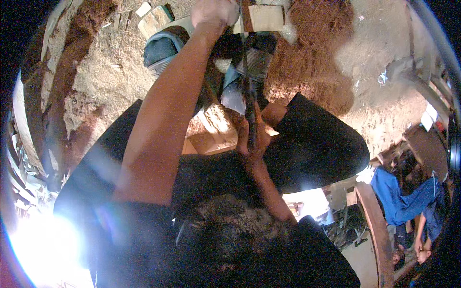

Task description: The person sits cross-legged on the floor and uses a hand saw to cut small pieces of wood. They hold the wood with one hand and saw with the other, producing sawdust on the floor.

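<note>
My left hand (215,13) is at the top edge, closed beside the upper part of a long, narrow dark tool (246,72); what it grips is unclear. My right hand (254,139) grips that tool's lower end between my bent legs. A pale wood piece (264,18) lies crosswise beyond my feet, partly behind my left hand. My shoes (161,53) rest below it, the right one (257,57) beside the tool.
Sawdust (312,57) covers the ground around my feet; offcuts (153,19) lie at upper left. Curved timbers (370,225) and stacked scraps stand along both sides. Another person in blue (406,201) is at the lower right, hands apart from mine.
</note>
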